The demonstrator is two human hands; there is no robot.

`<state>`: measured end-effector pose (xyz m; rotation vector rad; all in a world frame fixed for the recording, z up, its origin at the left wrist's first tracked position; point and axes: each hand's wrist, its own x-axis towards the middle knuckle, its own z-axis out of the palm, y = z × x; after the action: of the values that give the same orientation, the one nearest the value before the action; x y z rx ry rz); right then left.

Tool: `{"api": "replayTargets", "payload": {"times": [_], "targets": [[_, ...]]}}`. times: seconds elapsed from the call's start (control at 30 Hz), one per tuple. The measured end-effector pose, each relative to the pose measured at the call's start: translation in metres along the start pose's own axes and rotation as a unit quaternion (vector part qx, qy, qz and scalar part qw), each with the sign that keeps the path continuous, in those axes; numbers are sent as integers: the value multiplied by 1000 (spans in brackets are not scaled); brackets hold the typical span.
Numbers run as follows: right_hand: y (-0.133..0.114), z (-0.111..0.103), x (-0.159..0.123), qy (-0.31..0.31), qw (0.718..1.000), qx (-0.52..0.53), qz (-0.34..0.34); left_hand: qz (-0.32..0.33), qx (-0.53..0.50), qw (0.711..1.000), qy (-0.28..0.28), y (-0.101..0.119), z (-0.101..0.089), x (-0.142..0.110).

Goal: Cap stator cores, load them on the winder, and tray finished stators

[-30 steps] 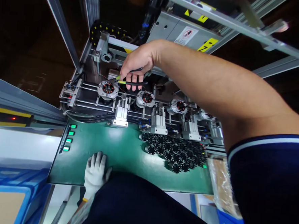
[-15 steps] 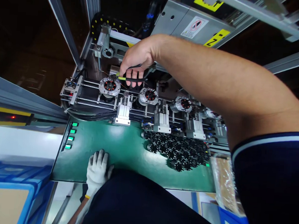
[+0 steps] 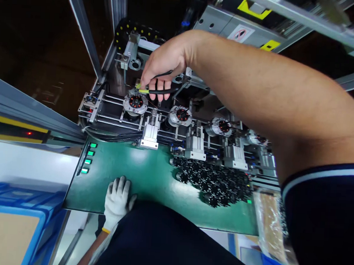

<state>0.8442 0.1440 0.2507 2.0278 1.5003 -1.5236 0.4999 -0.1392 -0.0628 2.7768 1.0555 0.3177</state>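
Bare and bent over the machine, my right hand (image 3: 164,69) grips a pair of pliers or cutters (image 3: 158,91) with black and yellow handles. Their jaws are at the back rim of the leftmost round fixture (image 3: 136,105), which has a ring of copper coils in its middle; whether they touch a wire is too small to tell. A thin copper-coloured wire shows near the jaws. My left hand (image 3: 117,199), in a white glove with a yellow cuff edge, rests flat on the green tabletop (image 3: 139,166), fingers stretched out and holding nothing.
More coil fixtures (image 3: 180,116) line the machine to the right, with silver blocks (image 3: 150,133) in front. Many black parts (image 3: 213,180) are clustered on the tabletop. Green-lit buttons (image 3: 88,161) sit at the left edge. Blue bins (image 3: 36,228) stand at lower left; metal posts frame the machine.
The camera view has shifted slightly, moving the scene a little to the right. My right hand stays at the leftmost fixture with the tool, and my left hand still lies flat.
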Motion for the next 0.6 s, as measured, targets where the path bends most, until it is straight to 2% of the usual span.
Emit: {"api": "replayTargets", "payload": {"times": [0.3, 0.47, 0.6], "targets": [[-11, 3, 19, -27, 998, -34, 36, -9, -1, 1000, -1, -1, 5, -4], [-15, 4, 19, -19, 998, -30, 58, 17, 5, 999, 31, -4, 8, -3], [-16, 5, 18, -17, 997, -30, 65, -3, -6, 1000, 8, -1, 6, -3]]}}
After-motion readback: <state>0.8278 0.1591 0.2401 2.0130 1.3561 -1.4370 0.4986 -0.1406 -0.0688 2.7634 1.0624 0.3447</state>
